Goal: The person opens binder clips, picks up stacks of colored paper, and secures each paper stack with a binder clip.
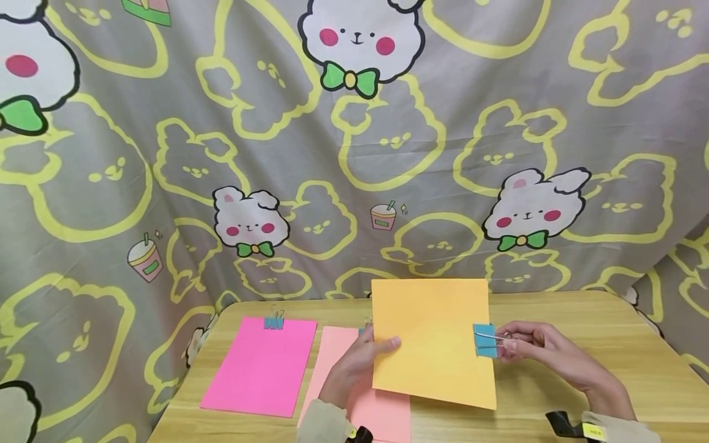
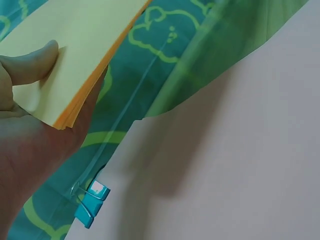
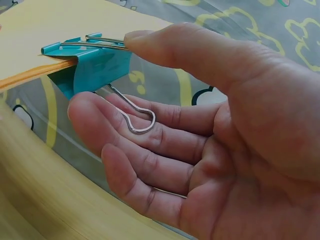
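My left hand [image 1: 354,360] holds a stack of orange-yellow paper [image 1: 434,344] by its left edge, thumb on the front and fingers behind. The stack is tilted up over the table, and its layered sheets [image 2: 82,95] show in the left wrist view. A blue binder clip [image 1: 485,340] sits at the stack's right edge. My right hand [image 1: 545,347] pinches that clip, thumb on the upper wire handle and fingers beneath the lower one. In the right wrist view, the clip's body [image 3: 102,67] straddles the paper edge, with the lower handle [image 3: 142,127] against the fingers.
Bright pink paper [image 1: 263,369] with a blue binder clip [image 1: 274,323] at its top lies at the table's left. Light pink paper [image 1: 382,415], partly hidden under the left hand and orange stack, has another blue clip [image 2: 92,204]. A patterned curtain [image 1: 354,154] hangs behind the wooden table [image 1: 559,307].
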Demonstrator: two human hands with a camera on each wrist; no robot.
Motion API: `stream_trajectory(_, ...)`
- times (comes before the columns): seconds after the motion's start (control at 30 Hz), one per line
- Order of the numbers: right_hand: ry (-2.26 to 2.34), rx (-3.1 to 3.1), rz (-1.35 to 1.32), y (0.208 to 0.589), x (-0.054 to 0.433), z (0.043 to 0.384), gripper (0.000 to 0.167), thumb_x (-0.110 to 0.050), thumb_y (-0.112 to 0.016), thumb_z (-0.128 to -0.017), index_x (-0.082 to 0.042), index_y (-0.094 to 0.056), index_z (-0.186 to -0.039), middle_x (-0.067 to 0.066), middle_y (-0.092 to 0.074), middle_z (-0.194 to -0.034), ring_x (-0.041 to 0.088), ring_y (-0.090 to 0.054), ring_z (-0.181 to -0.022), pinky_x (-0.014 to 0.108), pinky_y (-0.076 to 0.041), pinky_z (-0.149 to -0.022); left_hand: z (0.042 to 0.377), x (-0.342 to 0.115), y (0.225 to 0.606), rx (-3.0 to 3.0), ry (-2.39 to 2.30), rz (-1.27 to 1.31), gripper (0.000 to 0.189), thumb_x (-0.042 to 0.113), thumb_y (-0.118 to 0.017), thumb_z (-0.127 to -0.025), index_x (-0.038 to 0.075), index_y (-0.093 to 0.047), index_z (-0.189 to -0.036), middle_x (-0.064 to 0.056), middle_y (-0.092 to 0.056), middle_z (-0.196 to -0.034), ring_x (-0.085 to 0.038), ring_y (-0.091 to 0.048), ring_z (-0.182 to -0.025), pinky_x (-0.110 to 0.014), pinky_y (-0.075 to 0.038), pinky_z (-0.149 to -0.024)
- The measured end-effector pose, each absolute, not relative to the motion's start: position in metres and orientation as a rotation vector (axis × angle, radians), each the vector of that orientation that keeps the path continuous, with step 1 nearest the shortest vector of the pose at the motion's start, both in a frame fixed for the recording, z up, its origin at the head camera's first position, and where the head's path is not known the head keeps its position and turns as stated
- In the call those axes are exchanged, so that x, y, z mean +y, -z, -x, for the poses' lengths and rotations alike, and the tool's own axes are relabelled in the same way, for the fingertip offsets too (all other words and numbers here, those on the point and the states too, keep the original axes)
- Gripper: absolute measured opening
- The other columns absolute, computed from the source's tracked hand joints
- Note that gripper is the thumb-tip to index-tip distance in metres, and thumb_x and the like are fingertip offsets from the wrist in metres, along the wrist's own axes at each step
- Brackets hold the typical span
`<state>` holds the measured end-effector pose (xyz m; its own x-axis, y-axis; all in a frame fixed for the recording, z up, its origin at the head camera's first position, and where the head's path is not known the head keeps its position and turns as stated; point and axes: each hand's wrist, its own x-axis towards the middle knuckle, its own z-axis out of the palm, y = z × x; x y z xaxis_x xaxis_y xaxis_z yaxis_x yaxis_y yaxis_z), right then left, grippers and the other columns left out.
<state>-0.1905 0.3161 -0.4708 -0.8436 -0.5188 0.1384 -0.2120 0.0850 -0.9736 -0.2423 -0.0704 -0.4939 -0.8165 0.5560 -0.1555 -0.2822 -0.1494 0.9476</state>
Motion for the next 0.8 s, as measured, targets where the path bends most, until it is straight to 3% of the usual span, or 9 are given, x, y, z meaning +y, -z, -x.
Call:
stream_trajectory(0.57, 1.821, 2.136, 0.632, 0.4674, 0.3077, 0.1899, 0.035, -0.004, -0.044, -0.108, 0.02, -0.046, -0.134, 0.013, -0.072, -0.118, 0.028, -0.071, -0.103, 0.034, -0.057, -0.089, 0.2407, -0.0708, 0.4928, 1.607, -1.972, -0.353, 0.043, 0.016, -0.068, -0.099, 0.009, -0.05, -0.137, -0.011, -0.072, -0.112, -0.025, -0.072, -0.098, -0.039, -0.059, -0.085)
stream_trajectory(0.8, 1.819, 2.033, 0.662, 0.4674, 0.3134, 0.1906, 0.032, -0.003, -0.04, -0.108, 0.011, -0.049, -0.134, 0.018, -0.071, -0.114, 0.029, -0.07, -0.101, 0.034, -0.056, -0.087, 0.2408, -0.0708, 0.493, 1.614, -1.943, -0.398, 0.043, 0.017, -0.067, -0.1, 0.007, -0.051, -0.138, -0.01, -0.072, -0.114, -0.023, -0.072, -0.099, -0.038, -0.057, -0.088)
